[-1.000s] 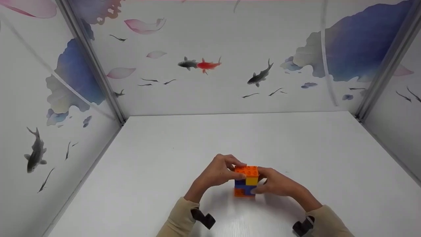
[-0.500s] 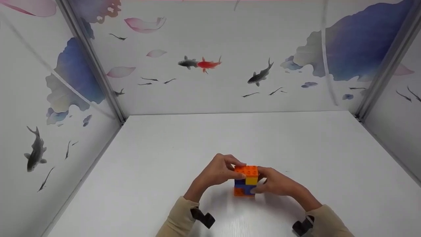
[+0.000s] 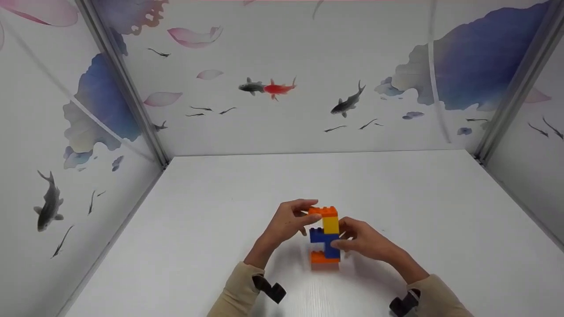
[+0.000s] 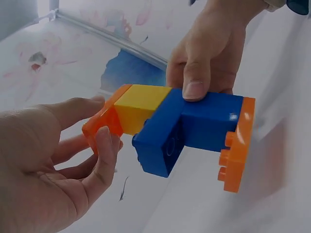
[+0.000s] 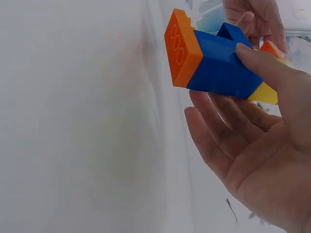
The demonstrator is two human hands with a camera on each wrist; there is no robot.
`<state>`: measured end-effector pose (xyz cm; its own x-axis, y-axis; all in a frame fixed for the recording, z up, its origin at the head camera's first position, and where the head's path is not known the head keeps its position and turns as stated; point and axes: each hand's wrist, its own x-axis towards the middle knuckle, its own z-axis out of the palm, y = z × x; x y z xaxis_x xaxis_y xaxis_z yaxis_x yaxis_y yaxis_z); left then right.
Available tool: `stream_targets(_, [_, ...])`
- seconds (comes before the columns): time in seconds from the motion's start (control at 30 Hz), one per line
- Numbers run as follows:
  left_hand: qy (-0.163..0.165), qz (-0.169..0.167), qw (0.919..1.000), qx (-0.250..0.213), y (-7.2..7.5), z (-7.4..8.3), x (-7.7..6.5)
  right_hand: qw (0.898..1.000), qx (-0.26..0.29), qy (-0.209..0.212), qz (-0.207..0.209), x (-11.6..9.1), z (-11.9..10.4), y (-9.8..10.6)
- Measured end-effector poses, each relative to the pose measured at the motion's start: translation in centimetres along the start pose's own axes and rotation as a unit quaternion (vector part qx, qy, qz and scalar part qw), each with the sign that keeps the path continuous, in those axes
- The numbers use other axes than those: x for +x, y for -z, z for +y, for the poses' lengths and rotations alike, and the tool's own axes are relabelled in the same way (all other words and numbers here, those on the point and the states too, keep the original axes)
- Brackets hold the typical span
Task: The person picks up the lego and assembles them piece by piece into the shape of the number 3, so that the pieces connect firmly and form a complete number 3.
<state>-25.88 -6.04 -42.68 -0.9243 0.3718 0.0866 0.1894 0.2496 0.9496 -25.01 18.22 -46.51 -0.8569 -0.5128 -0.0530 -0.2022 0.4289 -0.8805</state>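
A stack of toy building bricks [image 3: 331, 245] is held upright between the two hands, a little off the table. It has a thin orange brick [image 4: 241, 148] at the bottom, blue bricks [image 4: 214, 119] in the middle with one jutting sideways, a yellow brick [image 4: 142, 102] above and another orange brick [image 3: 324, 211] on top. My left hand [image 3: 284, 222] pinches the top orange brick between thumb and fingers. From the right, my right hand [image 3: 370, 241] grips the blue part, thumb in front and fingers behind. The right wrist view shows the bottom brick's hollow underside.
A white, glossy table [image 3: 211, 198] lies under the hands. Printed panels with fish and petals [image 3: 282, 110] enclose it at the back and both sides, with metal posts [image 3: 128, 83] at the corners.
The brick stack has risen off the table and tipped so that its front side shows more. Both hands have moved up slightly with it, still holding it.
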Motion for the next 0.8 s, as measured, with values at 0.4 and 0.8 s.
stream_targets(0.4, [0.011,0.043,0.9986,-0.028,-0.7,-0.8,0.5,0.998,0.028,0.047,0.015,-0.3,-0.6,-0.7])
stream_targets(0.8, [0.144,-0.120,0.9801,-0.065,-0.4,-2.8,0.6,0.994,0.092,0.049,0.028,0.0,0.3,0.4])
